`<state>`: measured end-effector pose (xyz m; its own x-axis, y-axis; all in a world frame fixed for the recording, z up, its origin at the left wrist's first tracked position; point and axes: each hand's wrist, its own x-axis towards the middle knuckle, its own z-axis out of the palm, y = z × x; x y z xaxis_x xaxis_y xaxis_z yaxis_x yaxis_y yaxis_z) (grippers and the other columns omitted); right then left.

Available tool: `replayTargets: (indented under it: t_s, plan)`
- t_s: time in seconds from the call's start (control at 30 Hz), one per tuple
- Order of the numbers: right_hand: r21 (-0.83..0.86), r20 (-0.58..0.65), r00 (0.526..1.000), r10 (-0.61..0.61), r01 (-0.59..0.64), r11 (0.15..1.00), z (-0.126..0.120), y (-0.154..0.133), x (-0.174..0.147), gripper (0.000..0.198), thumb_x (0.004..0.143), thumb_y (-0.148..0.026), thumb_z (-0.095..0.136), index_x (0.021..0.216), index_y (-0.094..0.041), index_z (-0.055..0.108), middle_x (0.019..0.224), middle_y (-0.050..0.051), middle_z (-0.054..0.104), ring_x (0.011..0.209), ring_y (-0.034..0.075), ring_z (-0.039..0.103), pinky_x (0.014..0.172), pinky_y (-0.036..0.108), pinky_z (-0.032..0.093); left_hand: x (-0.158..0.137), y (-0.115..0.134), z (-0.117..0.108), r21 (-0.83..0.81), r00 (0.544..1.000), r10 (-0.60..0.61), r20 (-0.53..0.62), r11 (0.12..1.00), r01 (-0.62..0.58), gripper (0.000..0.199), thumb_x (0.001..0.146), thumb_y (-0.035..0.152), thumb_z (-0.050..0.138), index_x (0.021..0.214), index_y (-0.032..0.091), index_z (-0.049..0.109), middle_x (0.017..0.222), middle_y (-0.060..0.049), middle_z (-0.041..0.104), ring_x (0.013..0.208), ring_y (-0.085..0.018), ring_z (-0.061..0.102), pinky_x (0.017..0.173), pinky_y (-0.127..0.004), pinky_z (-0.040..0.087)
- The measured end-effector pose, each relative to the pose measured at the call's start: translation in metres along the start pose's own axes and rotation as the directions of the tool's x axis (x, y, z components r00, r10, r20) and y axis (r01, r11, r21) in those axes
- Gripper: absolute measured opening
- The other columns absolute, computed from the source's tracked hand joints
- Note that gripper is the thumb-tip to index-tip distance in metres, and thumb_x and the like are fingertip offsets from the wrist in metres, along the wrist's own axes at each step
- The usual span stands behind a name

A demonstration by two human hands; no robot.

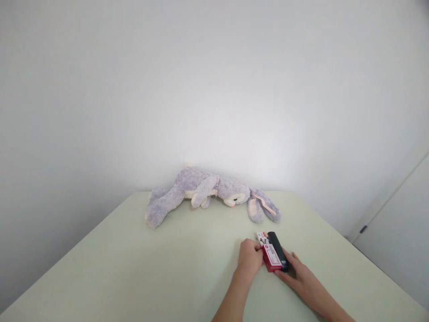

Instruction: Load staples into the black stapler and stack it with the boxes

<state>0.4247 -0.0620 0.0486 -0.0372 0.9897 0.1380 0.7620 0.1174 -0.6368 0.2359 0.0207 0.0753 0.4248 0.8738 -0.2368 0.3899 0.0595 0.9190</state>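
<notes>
Two items lie side by side on the pale green table (140, 268). One is a small red-and-white box (272, 256) with printing and a label on top. Along its right side runs a long black object (276, 245) with a rounded far end; its exact kind cannot be made out. My left hand (249, 256) is closed, its curled fingers against the box's left side, fingertips partly hidden. From the right, my right hand (300, 277) grips the pair, thumb at the box's near end and fingers along the black object's right side.
A lilac plush rabbit (197, 183) lies on its side along the table's back edge, its long ears (263, 205) at the right. Behind it rises a white wall (214, 89). A white panel with a dark fitting (363, 229) stands beyond the table's right edge.
</notes>
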Motion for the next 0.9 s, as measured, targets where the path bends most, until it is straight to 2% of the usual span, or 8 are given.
replayTargets:
  t_s: [0.17,0.27,0.37,0.43,0.53,0.63,0.77,0.9]
  plan:
    - [0.046,-0.051,0.999,0.018,-0.016,0.999,0.002,0.009,-0.003,0.083,0.09,-0.053,0.058,0.16,-0.02,0.029,0.163,0.011,0.038,0.15,0.031,0.036,0.127,0.048,0.02,0.001,-0.009,-0.003,-0.028,0.999,0.05,0.005,0.998,-0.05,0.031,0.099,0.041,0.061,0.116,0.015,0.066,0.102,-0.004,0.073,0.081,-0.015,0.071,0.075,-0.034,0.061]
    - [0.046,-0.249,0.966,0.075,-0.065,0.997,0.004,0.005,-0.019,0.089,0.09,-0.052,0.058,0.163,-0.018,0.018,0.167,0.012,0.028,0.152,0.031,0.03,0.126,0.049,0.023,-0.031,-0.029,-0.032,0.006,0.985,0.13,-0.112,0.991,-0.131,0.041,0.099,0.033,0.056,0.137,0.017,0.057,0.11,-0.006,0.074,0.08,-0.015,0.072,0.076,-0.032,0.06]
    - [0.012,-0.467,0.88,0.081,-0.085,0.996,0.022,-0.017,-0.038,0.072,0.093,-0.048,0.053,0.158,-0.024,0.033,0.163,0.009,0.037,0.15,0.032,0.034,0.123,0.054,0.029,-0.08,-0.057,-0.077,0.115,0.938,0.22,-0.267,0.974,-0.195,0.039,0.098,0.037,0.05,0.13,0.02,0.065,0.118,-0.007,0.074,0.104,-0.019,0.07,0.099,-0.036,0.054]
    - [0.005,-0.503,0.862,0.061,-0.068,0.998,0.049,-0.042,-0.043,0.054,0.097,-0.042,0.048,0.148,-0.026,0.048,0.154,0.009,0.051,0.142,0.03,0.047,0.116,0.05,0.043,-0.11,-0.078,-0.106,0.199,0.898,0.254,-0.359,0.961,-0.192,0.039,0.098,0.039,0.047,0.126,0.022,0.067,0.131,-0.008,0.069,0.125,-0.023,0.061,0.118,-0.045,0.04]
    - [-0.059,-0.242,0.956,-0.168,0.158,0.986,0.103,-0.089,-0.033,0.049,0.097,-0.035,0.048,0.145,-0.025,0.055,0.149,0.007,0.058,0.138,0.027,0.053,0.112,0.041,0.049,-0.137,-0.114,-0.136,0.422,0.855,0.329,-0.4,0.895,-0.146,0.042,0.099,0.039,0.045,0.133,0.023,0.064,0.14,-0.008,0.064,0.134,-0.024,0.055,0.12,-0.048,0.038]
    - [-0.175,0.003,0.968,-0.252,0.249,0.953,0.146,-0.127,-0.016,0.063,0.096,-0.036,0.052,0.157,-0.027,0.038,0.158,0.004,0.045,0.146,0.032,0.041,0.117,0.056,0.04,-0.147,-0.147,-0.145,0.735,0.837,0.453,-0.307,0.672,-0.094,0.05,0.1,0.041,0.046,0.148,0.029,0.051,0.155,-0.004,0.052,0.143,-0.025,0.048,0.118,-0.05,0.042]
    - [-0.33,0.026,0.982,-0.187,0.185,0.926,0.165,-0.148,-0.004,0.062,0.102,-0.044,0.042,0.16,-0.036,0.021,0.164,-0.002,0.025,0.151,0.034,0.029,0.119,0.065,0.032,-0.149,-0.171,-0.14,0.896,0.834,0.503,-0.228,0.443,-0.022,0.058,0.102,0.044,0.042,0.158,0.033,0.03,0.163,-0.002,0.035,0.149,-0.03,0.039,0.117,-0.056,0.041]
    - [-0.398,0.029,0.983,-0.182,0.179,0.9,0.164,-0.146,-0.004,0.062,0.103,-0.05,0.04,0.159,-0.039,0.016,0.164,-0.004,0.021,0.152,0.034,0.027,0.119,0.064,0.034,-0.149,-0.175,-0.138,0.915,0.832,0.504,-0.233,0.403,0.012,0.061,0.103,0.047,0.041,0.16,0.034,0.022,0.165,-0.001,0.029,0.149,-0.03,0.038,0.116,-0.055,0.04]
